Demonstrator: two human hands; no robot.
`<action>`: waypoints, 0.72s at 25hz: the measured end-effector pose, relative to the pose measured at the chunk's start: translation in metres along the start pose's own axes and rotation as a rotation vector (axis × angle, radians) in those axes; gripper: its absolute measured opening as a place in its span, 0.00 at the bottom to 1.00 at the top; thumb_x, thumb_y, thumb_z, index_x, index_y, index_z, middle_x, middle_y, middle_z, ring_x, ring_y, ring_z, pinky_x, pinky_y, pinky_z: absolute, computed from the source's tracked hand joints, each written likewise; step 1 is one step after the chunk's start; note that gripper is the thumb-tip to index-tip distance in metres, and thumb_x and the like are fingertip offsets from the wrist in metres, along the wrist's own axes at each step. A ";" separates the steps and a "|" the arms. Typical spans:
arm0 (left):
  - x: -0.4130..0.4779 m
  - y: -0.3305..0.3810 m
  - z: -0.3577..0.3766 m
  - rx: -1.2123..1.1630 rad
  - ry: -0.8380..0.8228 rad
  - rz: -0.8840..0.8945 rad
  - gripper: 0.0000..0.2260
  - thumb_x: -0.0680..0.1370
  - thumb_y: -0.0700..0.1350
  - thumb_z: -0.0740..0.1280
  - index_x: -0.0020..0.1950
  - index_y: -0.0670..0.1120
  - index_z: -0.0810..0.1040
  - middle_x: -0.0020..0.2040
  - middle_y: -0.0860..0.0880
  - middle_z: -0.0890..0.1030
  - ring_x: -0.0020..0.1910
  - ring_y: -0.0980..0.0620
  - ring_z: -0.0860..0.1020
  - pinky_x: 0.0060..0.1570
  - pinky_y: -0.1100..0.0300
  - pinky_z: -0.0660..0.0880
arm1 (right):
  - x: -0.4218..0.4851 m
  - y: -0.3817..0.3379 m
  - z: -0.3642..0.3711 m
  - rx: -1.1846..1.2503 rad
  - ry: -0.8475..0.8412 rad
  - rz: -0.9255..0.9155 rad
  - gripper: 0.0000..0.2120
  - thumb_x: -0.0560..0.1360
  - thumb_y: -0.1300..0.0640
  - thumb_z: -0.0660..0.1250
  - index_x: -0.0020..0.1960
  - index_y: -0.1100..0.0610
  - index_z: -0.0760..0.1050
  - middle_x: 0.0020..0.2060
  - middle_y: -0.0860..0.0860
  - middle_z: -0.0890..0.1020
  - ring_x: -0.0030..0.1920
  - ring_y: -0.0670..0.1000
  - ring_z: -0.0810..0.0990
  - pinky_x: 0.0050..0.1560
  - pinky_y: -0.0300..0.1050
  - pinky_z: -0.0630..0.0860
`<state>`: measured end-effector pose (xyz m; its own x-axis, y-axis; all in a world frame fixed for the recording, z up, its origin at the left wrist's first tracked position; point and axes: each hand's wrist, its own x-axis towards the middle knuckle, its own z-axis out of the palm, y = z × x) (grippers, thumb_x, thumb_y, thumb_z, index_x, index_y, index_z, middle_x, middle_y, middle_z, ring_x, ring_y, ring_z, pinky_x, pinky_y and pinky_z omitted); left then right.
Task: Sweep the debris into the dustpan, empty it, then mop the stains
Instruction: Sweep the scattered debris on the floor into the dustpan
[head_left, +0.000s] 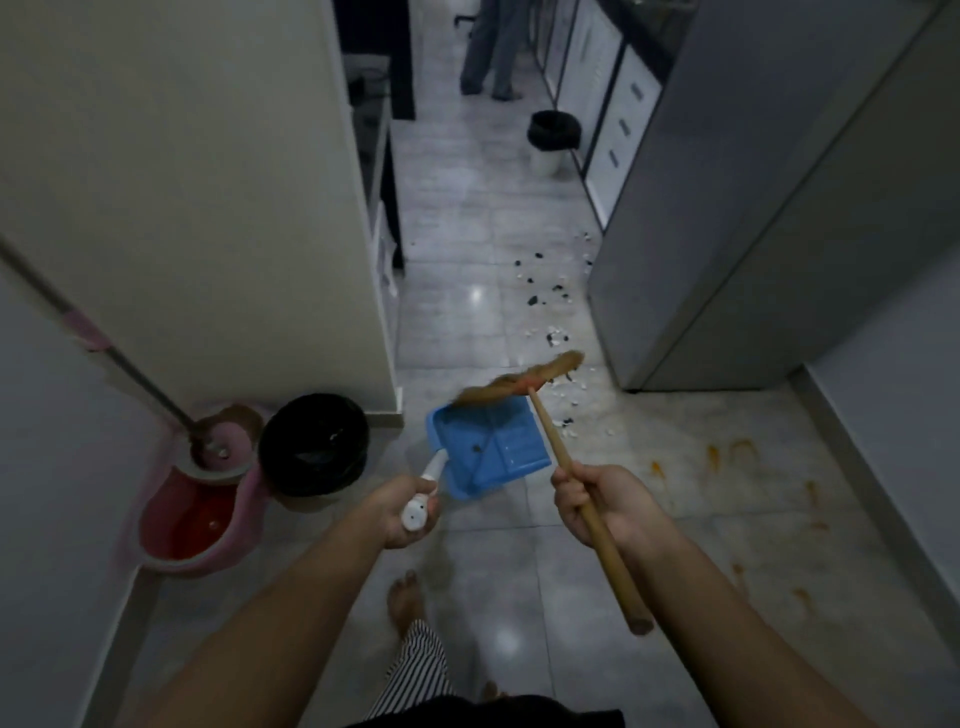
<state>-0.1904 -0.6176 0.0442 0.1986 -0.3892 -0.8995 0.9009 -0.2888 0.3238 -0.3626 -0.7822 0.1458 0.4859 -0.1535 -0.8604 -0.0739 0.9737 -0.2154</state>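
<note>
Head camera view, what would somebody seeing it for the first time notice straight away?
Centre frame, the left hand holds a bright blue plastic dustpan by its white handle, while the right hand grips a wooden-handled straw broom raised just above it. Beyond them a trail of black and white debris runs along the grey tile floor beside the grey cabinet, and orange stains spatter the tiles at right.
</note>
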 end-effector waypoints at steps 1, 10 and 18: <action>0.008 0.013 0.011 0.012 0.003 0.003 0.05 0.82 0.39 0.58 0.56 0.40 0.65 0.26 0.44 0.71 0.13 0.54 0.70 0.18 0.69 0.71 | 0.014 -0.013 0.000 0.056 0.002 -0.012 0.12 0.83 0.58 0.53 0.44 0.62 0.66 0.26 0.53 0.70 0.15 0.45 0.65 0.16 0.28 0.62; 0.101 0.161 0.049 0.129 0.034 -0.020 0.06 0.82 0.39 0.54 0.48 0.38 0.66 0.18 0.44 0.70 0.12 0.53 0.70 0.15 0.68 0.69 | 0.137 -0.123 0.026 0.357 -0.028 -0.075 0.15 0.84 0.53 0.51 0.44 0.61 0.67 0.20 0.51 0.68 0.13 0.44 0.64 0.12 0.31 0.60; 0.163 0.239 0.086 0.209 0.077 -0.096 0.07 0.82 0.39 0.53 0.48 0.38 0.68 0.20 0.44 0.73 0.12 0.52 0.71 0.14 0.68 0.69 | 0.206 -0.204 0.037 0.592 0.005 -0.100 0.17 0.85 0.54 0.48 0.41 0.59 0.65 0.18 0.51 0.66 0.12 0.45 0.63 0.13 0.31 0.61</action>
<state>0.0239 -0.8253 -0.0001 0.1516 -0.2856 -0.9463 0.8195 -0.4989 0.2819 -0.2154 -1.0059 0.0296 0.4613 -0.2484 -0.8518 0.4699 0.8827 -0.0029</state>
